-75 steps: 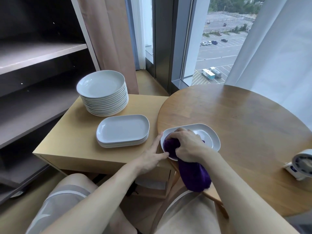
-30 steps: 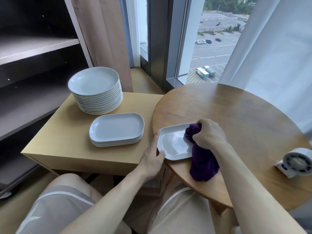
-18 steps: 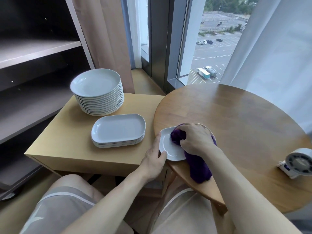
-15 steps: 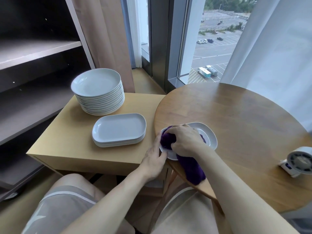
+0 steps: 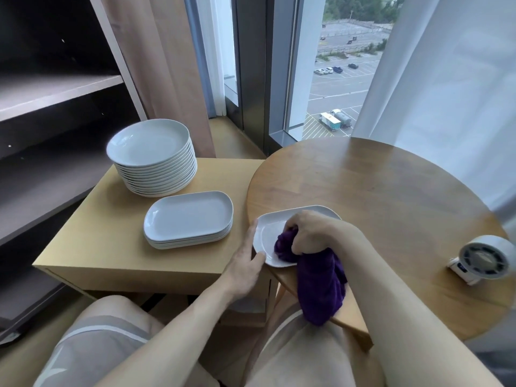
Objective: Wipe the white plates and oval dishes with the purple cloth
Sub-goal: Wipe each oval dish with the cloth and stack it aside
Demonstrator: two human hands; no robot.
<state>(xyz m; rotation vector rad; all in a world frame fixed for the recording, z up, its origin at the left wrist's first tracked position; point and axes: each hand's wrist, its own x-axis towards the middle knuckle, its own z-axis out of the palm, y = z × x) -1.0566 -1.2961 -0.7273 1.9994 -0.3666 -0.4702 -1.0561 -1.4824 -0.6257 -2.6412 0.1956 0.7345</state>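
A: The right hand point(image 5: 310, 233), bunching the purple cloth point(image 5: 318, 289), has swept rightward across the oval dish point(image 5: 268, 233) beneath it.
B: The left hand point(image 5: 245, 263), fingers flat, braces the rim; the wipe looks mid-stroke.

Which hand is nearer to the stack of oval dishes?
Left. The left hand sits just right of the stack of oval dishes; the right hand, gripping the purple cloth, is farther right.

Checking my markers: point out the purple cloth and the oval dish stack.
purple cloth point(image 5: 318, 289), head view, on its hanging tail.
oval dish stack point(image 5: 190, 215), head view, on the top dish's centre.
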